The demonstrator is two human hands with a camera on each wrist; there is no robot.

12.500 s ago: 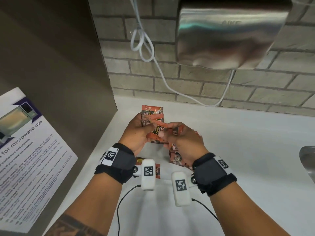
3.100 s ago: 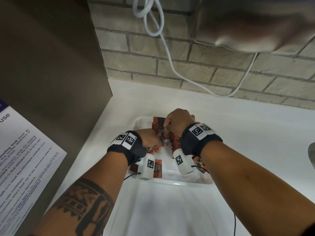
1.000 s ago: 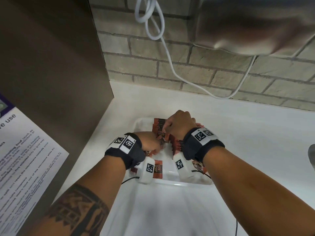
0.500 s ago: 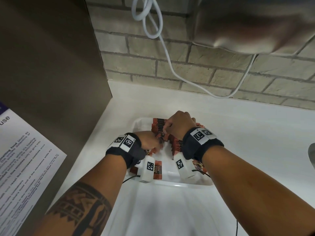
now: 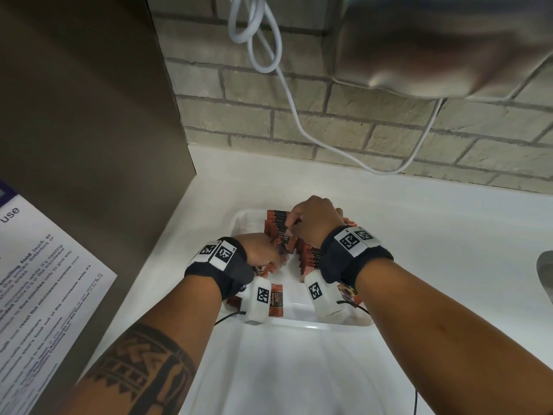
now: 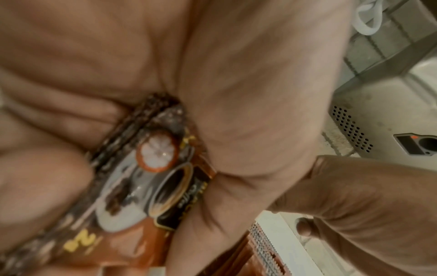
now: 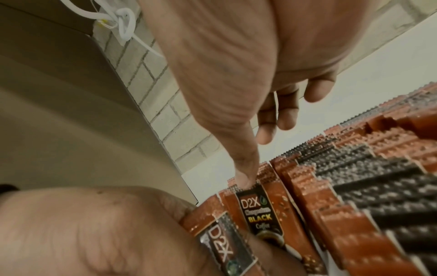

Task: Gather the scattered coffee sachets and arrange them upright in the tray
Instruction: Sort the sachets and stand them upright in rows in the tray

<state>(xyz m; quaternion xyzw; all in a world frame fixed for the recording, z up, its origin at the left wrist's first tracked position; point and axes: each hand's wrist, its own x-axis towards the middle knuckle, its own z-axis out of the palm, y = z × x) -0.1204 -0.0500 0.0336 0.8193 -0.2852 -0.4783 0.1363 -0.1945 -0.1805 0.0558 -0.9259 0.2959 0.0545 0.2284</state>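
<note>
A white tray sits on the white counter. Several orange-and-black coffee sachets stand upright in rows inside it, seen close in the right wrist view. My left hand is at the tray's left side and grips a small bundle of sachets, with fingers and thumb curled round it. My right hand is curled over the rows. Its thumb tip is on the top edge of one D2X sachet, and the forefinger is hidden behind the thumb. Two loose sachets lie flat at the tray's front.
A brown panel walls off the left side and carries a printed microwave notice. At the back is a brick wall with a white cable and a steel hand dryer. A sink edge shows at far right.
Long before, both hands held a bundle of sachets above the bare counter. Over the last second both hands stay in the tray, hardly moving.
</note>
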